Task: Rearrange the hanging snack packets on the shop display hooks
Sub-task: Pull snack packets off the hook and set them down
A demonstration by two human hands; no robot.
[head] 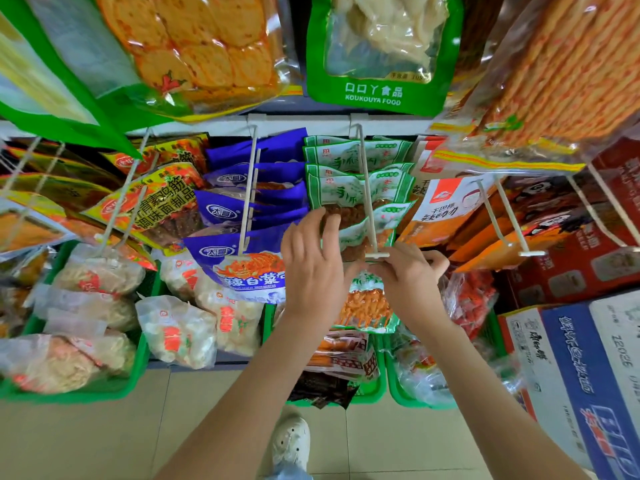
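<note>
Reaching up to a long cream plastic display hook (366,202), both bare hands meet at its front end. The left hand (311,261) is spread wide, its straight fingertips (320,216) resting on the row of glossy green-and-white film snack packets (346,188) threaded along the hook, where brown contents show through a clear window. The right hand (407,275) is narrowed to a pinch just under the hook's T-shaped tip, thumb and curled fingers closed on the top edge of a crinkly green-edged packet of orange strips (367,304), which hangs down between the two wrists. Whether that packet's hole sits on the hook cannot be told.

On the neighbouring hook to the left hang shiny purple foil packets (252,202). Below them, soft translucent bags of pale snacks lie piled in green plastic baskets (86,394). A blue-and-white cardboard box (571,375) stands at the right. A white perforated clog (291,441) rests on the smooth beige tiled floor (173,438).
</note>
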